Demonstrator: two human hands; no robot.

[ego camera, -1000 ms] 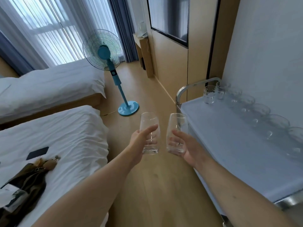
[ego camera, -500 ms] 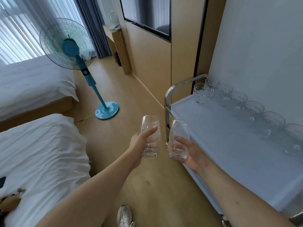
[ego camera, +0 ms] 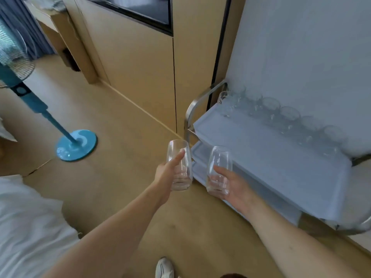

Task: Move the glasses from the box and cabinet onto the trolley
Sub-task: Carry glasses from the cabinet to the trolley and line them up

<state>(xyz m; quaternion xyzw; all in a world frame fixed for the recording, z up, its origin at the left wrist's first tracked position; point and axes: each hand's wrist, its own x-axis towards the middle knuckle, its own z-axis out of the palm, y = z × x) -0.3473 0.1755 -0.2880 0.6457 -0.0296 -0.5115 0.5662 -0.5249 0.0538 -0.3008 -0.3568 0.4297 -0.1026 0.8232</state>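
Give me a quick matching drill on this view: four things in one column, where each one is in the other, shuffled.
1. left hand
2. right hand
3. row of glasses
4. fan base

a. on the floor
b. grips the glass nearest the trolley
c. along the trolley's top shelf by the wall
d. grips the glass farther from the trolley

Pairs: 1-d, 2-b, 3-c, 4-a

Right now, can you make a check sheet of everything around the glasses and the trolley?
Surface: trolley top, pale, partly bare.
Job's things: left glass and right glass held upright; row of glasses along the trolley's far edge.
Clutter: nothing seen on the trolley.
Hands: left hand grips left glass; right hand grips right glass.
Cables: a thin one on the floor by the fan.
Surroundings: wooden floor, bed, shoe.
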